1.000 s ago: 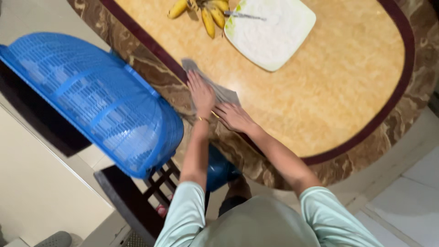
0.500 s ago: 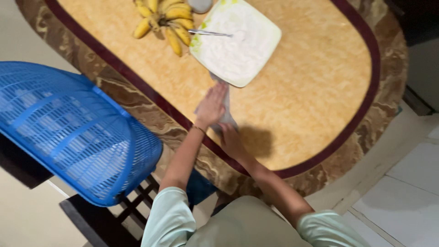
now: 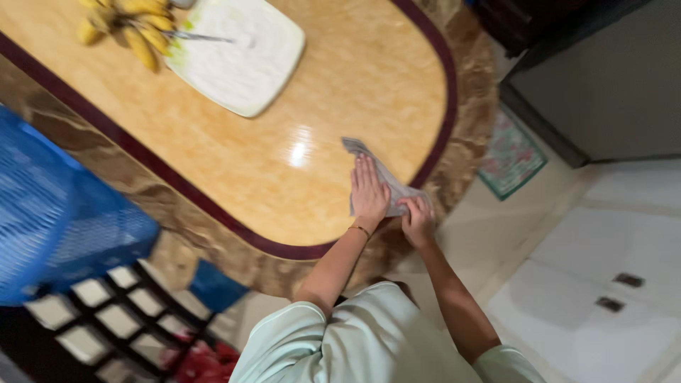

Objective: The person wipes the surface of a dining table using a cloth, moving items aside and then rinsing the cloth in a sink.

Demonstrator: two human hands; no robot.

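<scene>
While half a second ago beside the plate [image 3: 241,60], the cloth [image 3: 379,181] now lies near the table's end.

We reach both bare arms forward, elbows bent. Our left hand [image 3: 368,191] lies flat, palm down, fingers straight and close together, a thin bangle at the wrist. Our right hand [image 3: 416,218] sits just beside it, its fingers curled under and knuckles up.

No packages, labels, signs or screens apparent, view somewhat blurred
</scene>
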